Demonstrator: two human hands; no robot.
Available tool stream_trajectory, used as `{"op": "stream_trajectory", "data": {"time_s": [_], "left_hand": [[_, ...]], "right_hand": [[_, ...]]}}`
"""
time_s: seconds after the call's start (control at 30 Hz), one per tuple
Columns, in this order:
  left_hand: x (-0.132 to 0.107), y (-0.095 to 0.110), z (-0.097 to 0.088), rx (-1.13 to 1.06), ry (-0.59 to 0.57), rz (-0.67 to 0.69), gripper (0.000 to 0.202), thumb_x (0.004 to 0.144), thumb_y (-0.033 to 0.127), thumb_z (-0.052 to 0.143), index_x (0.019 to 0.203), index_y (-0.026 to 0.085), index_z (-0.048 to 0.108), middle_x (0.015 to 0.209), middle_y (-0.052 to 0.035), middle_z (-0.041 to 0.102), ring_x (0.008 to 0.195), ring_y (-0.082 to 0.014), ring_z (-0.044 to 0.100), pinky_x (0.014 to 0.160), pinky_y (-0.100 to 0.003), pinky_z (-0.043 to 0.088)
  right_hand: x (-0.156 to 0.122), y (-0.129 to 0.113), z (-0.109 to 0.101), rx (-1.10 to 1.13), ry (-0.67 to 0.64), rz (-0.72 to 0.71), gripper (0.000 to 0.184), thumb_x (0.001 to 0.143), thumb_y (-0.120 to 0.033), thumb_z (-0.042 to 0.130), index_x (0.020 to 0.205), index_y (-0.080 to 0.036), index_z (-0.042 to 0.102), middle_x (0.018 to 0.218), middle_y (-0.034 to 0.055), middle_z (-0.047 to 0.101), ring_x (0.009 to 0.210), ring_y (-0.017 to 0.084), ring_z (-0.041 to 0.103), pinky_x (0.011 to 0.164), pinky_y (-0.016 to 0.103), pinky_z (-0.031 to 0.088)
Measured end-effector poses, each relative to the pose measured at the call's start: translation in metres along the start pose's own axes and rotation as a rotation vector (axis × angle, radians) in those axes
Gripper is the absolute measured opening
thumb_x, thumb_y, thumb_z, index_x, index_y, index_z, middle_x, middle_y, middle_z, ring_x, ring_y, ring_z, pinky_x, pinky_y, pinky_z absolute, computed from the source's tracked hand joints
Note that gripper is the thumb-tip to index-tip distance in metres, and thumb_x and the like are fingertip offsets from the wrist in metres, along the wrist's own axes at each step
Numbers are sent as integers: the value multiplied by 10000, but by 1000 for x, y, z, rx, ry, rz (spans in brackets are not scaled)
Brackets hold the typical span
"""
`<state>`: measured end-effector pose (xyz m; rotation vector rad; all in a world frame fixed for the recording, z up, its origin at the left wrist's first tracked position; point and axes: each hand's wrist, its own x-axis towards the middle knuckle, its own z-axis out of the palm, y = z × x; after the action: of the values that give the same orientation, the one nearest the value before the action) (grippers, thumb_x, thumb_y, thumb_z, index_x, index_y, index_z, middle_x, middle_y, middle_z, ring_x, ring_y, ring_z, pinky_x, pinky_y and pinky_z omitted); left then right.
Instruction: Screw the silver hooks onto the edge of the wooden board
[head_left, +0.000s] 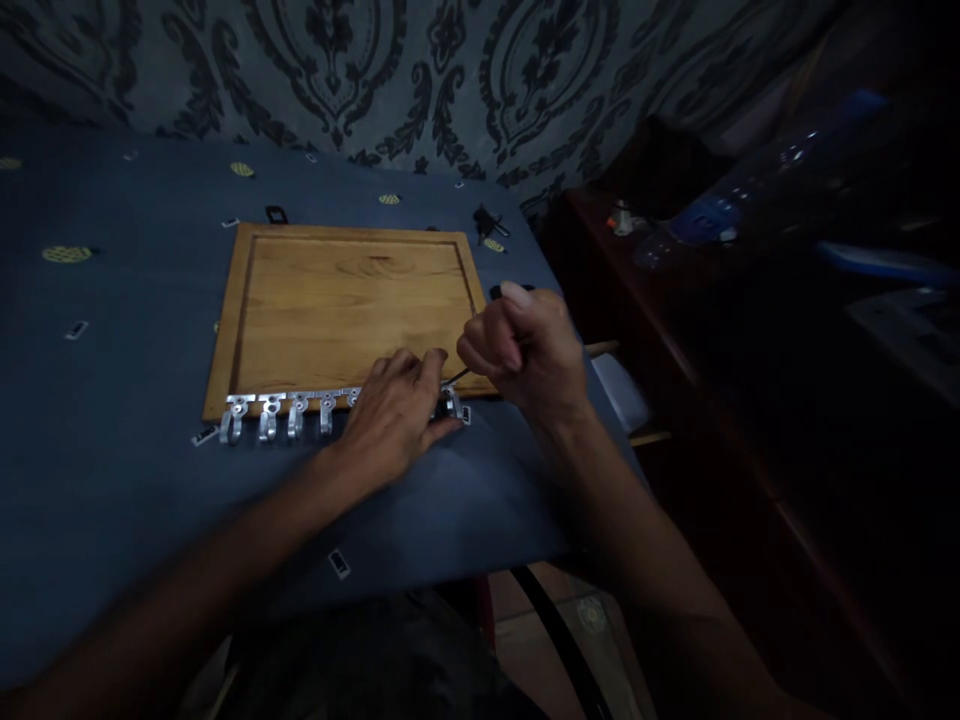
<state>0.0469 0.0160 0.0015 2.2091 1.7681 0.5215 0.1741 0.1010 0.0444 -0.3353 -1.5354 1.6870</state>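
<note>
A wooden board (352, 300) lies on a table under a blue cloth (112, 330). Along the board's near edge runs a row of several small silver metal hooks (270, 412). My left hand (397, 412) lies flat on the right end of that row, fingers stretched over the hooks there. My right hand (525, 350) is closed in a fist round a black-handled screwdriver (459, 378), whose thin tip points down-left at the hook beside my left fingertips. The handle's top shows above my thumb.
A patterned wall stands behind the table. A small black object (487, 220) and a black tag (276, 214) lie past the board's far edge. To the right, a dark shelf holds a plastic bottle (750, 190). The table's right edge runs near my right wrist.
</note>
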Motion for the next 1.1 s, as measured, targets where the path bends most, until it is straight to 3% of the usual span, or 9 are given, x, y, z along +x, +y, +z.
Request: {"op": "stream_trajectory", "data": {"time_s": [0.1,0.33,0.47,0.77,0.93,1.1], "left_hand": [[0,0,1,3,4,-2,445,852,337,771,1134,191,458,1009,-61,631,1046,-284,599,899,-424,491],[0,0,0,-14,-22,18,486,880,293,726,1246,144,443,1052,-116,677,1102,-318,567,937,-447,468],[0,0,-1,-31,-47,10,490,911,273,671,1307,140,415,1102,-119,685,1142,-317,552,963,-448,453],[0,3,-6,-41,-67,-23,516,882,281,714,1293,170,424,1103,-101,677,1147,-311,566,965,-447,457],[-1,2,-6,-39,-65,-40,534,881,303,726,1297,167,421,1071,-94,660,1118,-306,577,946,-441,467],[-2,1,-4,-32,-40,-8,509,874,293,736,1263,181,428,1040,-77,659,1097,-298,585,925,-427,471]], "right_hand": [[-1,1,10,-21,153,-31,661,859,-522,669,414,-212,290,380,-100,172,333,29,156,348,202,179],[-3,11,42,-105,599,-204,619,866,-559,648,488,-225,290,449,-102,191,366,34,151,356,208,184],[-2,14,48,-136,723,-229,628,856,-613,634,488,-230,299,448,-104,184,370,41,179,359,215,207],[-8,-2,36,-93,564,-368,597,899,-402,631,451,-218,283,421,-96,168,348,44,162,359,234,183],[-15,-16,31,-130,480,-224,590,915,-440,610,455,-227,308,427,-77,173,367,68,197,381,268,210],[-16,-6,28,-76,404,-159,613,911,-497,620,452,-228,315,414,-76,157,361,75,172,382,286,182]]}}
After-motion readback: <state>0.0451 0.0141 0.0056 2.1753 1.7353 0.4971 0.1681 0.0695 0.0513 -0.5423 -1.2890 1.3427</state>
